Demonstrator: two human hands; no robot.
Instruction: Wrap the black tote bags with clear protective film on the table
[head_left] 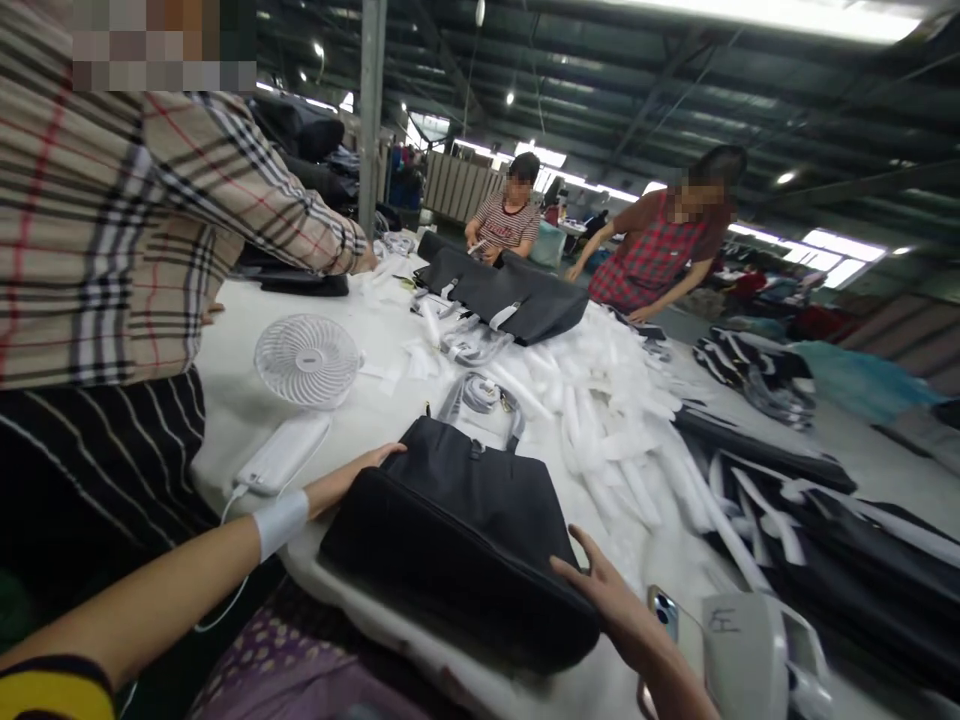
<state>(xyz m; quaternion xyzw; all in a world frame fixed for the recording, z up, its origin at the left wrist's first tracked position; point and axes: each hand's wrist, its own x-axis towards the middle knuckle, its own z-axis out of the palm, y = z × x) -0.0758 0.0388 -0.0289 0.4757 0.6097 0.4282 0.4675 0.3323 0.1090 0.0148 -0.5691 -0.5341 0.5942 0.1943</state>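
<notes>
A black handbag point(465, 540) lies on the white table in front of me, its base turned towards me. Its grey-wrapped handles point(517, 425) stretch out on the far side. My left hand point(375, 462) rests against the bag's upper left side, fingers stretched along it and partly hidden. At the bag's right end is my right hand point(600, 580), thumb and fingers spread apart and touching its edge. A white band sits around my left wrist.
A white fan point(307, 362) with a cable stands left. White wrapping strips point(615, 420) heap at centre right. A phone point(664, 610) and a white dispenser-like device point(742, 650) sit right, by black bags point(862, 540). Another black bag point(517, 290) lies beyond. Three co-workers stand around.
</notes>
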